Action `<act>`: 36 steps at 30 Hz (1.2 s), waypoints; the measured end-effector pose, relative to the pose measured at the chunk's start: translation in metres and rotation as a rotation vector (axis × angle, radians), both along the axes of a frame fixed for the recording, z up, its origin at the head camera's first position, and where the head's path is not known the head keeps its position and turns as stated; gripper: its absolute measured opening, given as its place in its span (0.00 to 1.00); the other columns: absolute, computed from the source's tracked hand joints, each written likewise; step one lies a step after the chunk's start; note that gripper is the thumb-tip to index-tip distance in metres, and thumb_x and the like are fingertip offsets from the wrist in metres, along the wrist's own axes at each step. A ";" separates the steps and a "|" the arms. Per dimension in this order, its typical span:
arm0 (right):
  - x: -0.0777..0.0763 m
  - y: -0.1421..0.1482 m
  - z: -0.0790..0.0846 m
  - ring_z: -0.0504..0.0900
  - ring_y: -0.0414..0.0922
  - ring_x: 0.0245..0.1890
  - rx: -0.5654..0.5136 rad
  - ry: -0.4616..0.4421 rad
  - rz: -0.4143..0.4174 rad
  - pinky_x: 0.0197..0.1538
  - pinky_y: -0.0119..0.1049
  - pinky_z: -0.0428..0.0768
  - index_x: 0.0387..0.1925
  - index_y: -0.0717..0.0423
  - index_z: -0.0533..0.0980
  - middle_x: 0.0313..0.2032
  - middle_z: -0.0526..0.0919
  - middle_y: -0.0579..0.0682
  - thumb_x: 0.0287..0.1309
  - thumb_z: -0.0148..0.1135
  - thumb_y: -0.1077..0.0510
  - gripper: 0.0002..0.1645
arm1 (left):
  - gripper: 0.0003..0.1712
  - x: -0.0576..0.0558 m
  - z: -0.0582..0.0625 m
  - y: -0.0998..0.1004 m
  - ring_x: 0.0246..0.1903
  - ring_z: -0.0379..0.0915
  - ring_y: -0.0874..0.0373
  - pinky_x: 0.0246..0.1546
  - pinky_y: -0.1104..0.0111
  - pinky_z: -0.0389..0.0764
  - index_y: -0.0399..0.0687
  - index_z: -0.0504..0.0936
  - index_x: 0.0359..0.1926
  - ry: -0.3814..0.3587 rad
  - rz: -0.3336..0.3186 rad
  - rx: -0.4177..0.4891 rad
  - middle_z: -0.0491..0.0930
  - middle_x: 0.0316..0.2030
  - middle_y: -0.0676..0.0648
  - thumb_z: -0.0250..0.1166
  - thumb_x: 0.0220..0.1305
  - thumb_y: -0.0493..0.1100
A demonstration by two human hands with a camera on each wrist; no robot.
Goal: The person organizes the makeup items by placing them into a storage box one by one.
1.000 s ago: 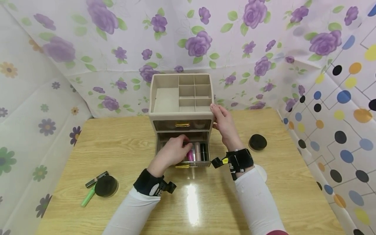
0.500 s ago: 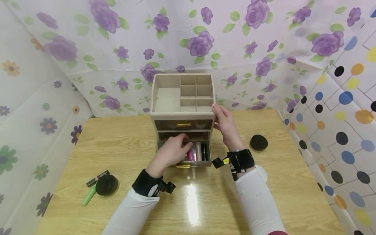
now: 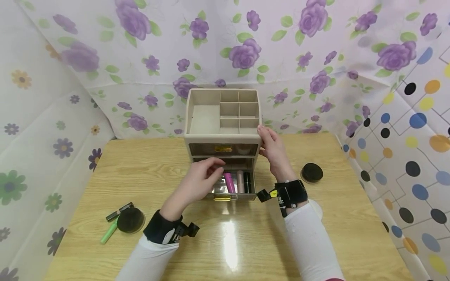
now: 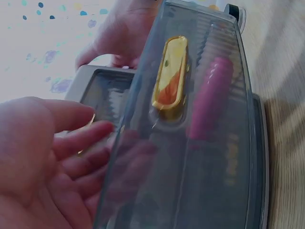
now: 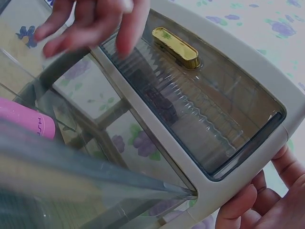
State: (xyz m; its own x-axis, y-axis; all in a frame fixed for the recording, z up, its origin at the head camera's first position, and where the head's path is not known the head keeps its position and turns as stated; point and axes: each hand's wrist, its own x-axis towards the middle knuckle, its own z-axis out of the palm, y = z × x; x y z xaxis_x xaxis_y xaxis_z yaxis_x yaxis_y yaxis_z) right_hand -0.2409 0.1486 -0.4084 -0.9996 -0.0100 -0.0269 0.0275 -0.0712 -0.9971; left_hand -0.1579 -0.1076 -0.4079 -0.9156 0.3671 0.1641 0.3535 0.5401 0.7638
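Note:
A beige makeup organizer (image 3: 220, 136) stands against the wall, its lower clear drawer (image 3: 253, 197) pulled out. Inside lie a pink tube (image 3: 229, 182), a pale tube (image 3: 240, 181) and a black tube (image 3: 247, 182). My left hand (image 3: 198, 179) hovers over the drawer's left part, its fingers loosely bent with nothing between them; it hides that side of the drawer. At the organizer's right side, my right hand (image 3: 275, 156) holds the body by its edge, as the right wrist view shows with fingers (image 5: 238, 207) against the wall. The upper drawer (image 5: 200, 95) is closed.
Left on the wooden table (image 3: 140, 168) are a round black-lidded jar (image 3: 131, 220), a dark tube (image 3: 120, 211) and a green tube (image 3: 109, 232). Another black-lidded jar (image 3: 312, 173) stands at right. A white round item (image 3: 316, 208) is partly under the right sleeve.
My left hand has drawn back leftward and up from inside the drawer, uncovering more of the pink tube. The right hand keeps its place on the organizer; the head view has shifted slightly.

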 end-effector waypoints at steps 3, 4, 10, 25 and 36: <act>0.000 0.000 0.000 0.81 0.43 0.43 -0.006 -0.007 -0.003 0.44 0.39 0.75 0.50 0.49 0.78 0.43 0.80 0.49 0.76 0.58 0.35 0.23 | 0.15 0.011 0.002 -0.013 0.37 0.80 0.58 0.39 0.62 0.85 0.39 0.84 0.60 0.054 0.025 0.082 0.86 0.43 0.47 0.62 0.80 0.39; 0.001 0.000 0.000 0.81 0.42 0.42 -0.010 -0.008 -0.003 0.44 0.38 0.75 0.50 0.49 0.78 0.42 0.80 0.49 0.76 0.58 0.35 0.23 | 0.14 0.015 0.003 -0.019 0.38 0.80 0.58 0.38 0.62 0.85 0.41 0.85 0.60 0.077 0.044 0.098 0.86 0.44 0.47 0.62 0.80 0.39; 0.000 0.002 -0.001 0.81 0.41 0.40 -0.011 -0.003 -0.001 0.41 0.34 0.75 0.50 0.49 0.78 0.40 0.81 0.48 0.76 0.58 0.35 0.23 | 0.12 0.035 0.003 -0.059 0.37 0.83 0.57 0.37 0.65 0.86 0.39 0.87 0.57 0.262 0.158 0.150 0.87 0.41 0.48 0.64 0.78 0.35; 0.000 0.000 -0.003 0.81 0.43 0.42 -0.008 0.002 0.020 0.44 0.38 0.76 0.50 0.50 0.78 0.42 0.80 0.49 0.76 0.58 0.35 0.24 | 0.14 0.068 -0.039 -0.202 0.27 0.73 0.64 0.26 0.73 0.74 0.39 0.86 0.57 0.145 0.495 -0.196 0.87 0.39 0.41 0.62 0.80 0.42; 0.000 0.000 -0.001 0.81 0.43 0.42 -0.008 -0.001 0.011 0.42 0.35 0.74 0.51 0.50 0.78 0.41 0.81 0.48 0.76 0.58 0.35 0.24 | 0.16 0.064 -0.065 -0.261 0.45 0.82 0.31 0.42 0.43 0.82 0.28 0.84 0.56 -0.057 0.379 -0.359 0.84 0.46 0.28 0.68 0.73 0.35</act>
State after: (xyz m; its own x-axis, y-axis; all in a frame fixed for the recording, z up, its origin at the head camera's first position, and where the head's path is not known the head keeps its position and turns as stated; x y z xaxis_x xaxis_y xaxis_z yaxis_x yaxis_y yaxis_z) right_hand -0.2414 0.1489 -0.4098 -0.9994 -0.0217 -0.0276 0.0292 -0.0790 -0.9964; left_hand -0.0936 -0.3686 -0.4733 -0.9989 0.0325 0.0350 0.0460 0.8535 0.5190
